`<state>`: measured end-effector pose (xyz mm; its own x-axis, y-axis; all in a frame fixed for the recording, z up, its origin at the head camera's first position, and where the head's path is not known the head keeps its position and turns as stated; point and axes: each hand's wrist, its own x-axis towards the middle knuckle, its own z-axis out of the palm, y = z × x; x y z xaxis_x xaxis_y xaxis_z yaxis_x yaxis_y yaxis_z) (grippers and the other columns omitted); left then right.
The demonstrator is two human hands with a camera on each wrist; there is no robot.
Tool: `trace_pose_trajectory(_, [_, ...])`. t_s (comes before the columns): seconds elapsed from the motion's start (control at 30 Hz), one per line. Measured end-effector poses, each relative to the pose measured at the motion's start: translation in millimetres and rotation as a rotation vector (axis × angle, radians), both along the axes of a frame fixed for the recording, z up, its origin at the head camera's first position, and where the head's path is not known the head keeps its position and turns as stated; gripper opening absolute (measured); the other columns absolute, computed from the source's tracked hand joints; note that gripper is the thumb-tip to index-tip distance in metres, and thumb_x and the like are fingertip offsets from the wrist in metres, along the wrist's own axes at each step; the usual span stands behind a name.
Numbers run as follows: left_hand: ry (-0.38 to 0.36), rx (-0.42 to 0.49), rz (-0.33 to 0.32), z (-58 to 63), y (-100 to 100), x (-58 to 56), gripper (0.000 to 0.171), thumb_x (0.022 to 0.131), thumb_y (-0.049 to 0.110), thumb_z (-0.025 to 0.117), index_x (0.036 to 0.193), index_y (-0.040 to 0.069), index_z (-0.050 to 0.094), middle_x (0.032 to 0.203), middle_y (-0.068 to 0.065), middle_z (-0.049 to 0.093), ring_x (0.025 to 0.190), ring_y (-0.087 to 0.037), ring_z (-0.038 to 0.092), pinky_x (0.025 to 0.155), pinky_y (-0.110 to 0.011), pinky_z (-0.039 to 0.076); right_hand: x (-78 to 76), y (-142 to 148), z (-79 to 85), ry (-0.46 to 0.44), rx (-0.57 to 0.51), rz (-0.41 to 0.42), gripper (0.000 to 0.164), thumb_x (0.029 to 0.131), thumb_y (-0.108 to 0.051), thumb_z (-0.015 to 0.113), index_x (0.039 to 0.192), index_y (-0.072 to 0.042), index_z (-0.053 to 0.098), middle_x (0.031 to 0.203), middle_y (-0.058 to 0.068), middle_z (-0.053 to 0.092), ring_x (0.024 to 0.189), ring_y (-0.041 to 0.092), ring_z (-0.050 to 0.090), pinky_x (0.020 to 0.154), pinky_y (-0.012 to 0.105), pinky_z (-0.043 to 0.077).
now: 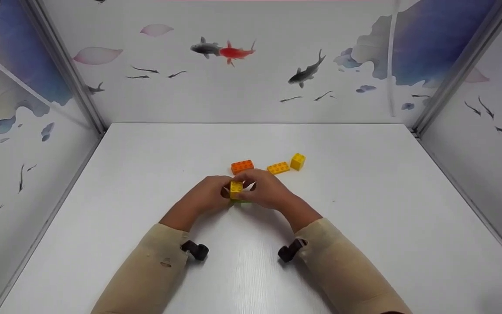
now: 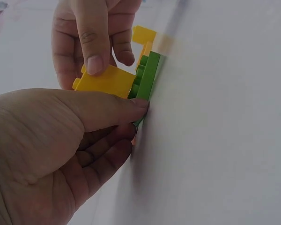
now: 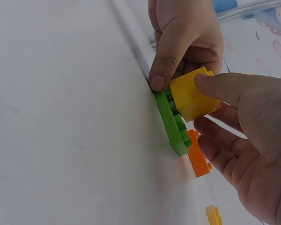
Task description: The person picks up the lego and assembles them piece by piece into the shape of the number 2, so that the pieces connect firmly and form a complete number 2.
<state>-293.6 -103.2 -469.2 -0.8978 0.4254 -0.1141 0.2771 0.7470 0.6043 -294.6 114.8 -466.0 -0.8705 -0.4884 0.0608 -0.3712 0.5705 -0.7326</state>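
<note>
A green flat brick [image 3: 171,123] with a row of studs is pinched at one end by my left hand [image 2: 42,140], its thumb over the edge. My right hand [image 1: 265,188] pinches a yellow cube-shaped brick [image 3: 192,96] between thumb and fingers. The yellow brick stands against the green brick's studs near the left thumb; whether it is pressed fully down I cannot tell. In the head view, both hands meet at the middle of the table, and the green brick is mostly hidden beneath the yellow one and the fingers.
Just beyond the hands lies an orange brick [image 1: 242,166]. To its right are a flat yellow-orange brick [image 1: 278,168] and another yellow brick [image 1: 297,162]. The white table [image 1: 146,148] is bordered by printed panels at the back and sides.
</note>
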Motion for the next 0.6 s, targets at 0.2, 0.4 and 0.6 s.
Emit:
trace_pose_trajectory(0.2, [0.009,0.001,-0.004,-0.3,-0.2,-0.6,0.027,0.097,0.020,0.080,0.124,0.020,0.073,0.119,0.000,0.074,0.106,-0.020,0.066,0.102,-0.039,0.058,-1.5,1.5,-3.1,-0.023,-0.017,0.003,0.038,0.094,-0.025,0.085,0.130,-0.026,0.075,0.128,-0.005,0.073,0.111,0.017,0.071,0.092,0.036,0.063])
trace_pose_trajectory(0.4, [-0.011,0.005,0.000,1.0,0.8,-0.6,0.039,0.095,0.016,0.081,0.133,0.019,0.071,0.123,-0.001,0.074,0.109,-0.021,0.065,0.104,-0.041,0.058,-1.6,3.7,-2.1,-0.038,-0.033,0.019,0.036,0.098,-0.025,0.077,0.134,-0.025,0.075,0.131,-0.003,0.073,0.113,0.018,0.069,0.100,0.038,0.061])
trace_pose_trajectory(0.6, [-0.007,0.003,0.010,2.8,0.6,-0.4,0.037,0.095,0.015,0.082,0.130,0.018,0.072,0.119,0.000,0.075,0.106,-0.021,0.064,0.103,-0.040,0.058,-2.8,2.1,-0.5,-0.052,0.008,-0.003,0.034,0.099,-0.024,0.075,0.133,-0.027,0.076,0.128,-0.004,0.073,0.112,0.017,0.068,0.100,0.038,0.060])
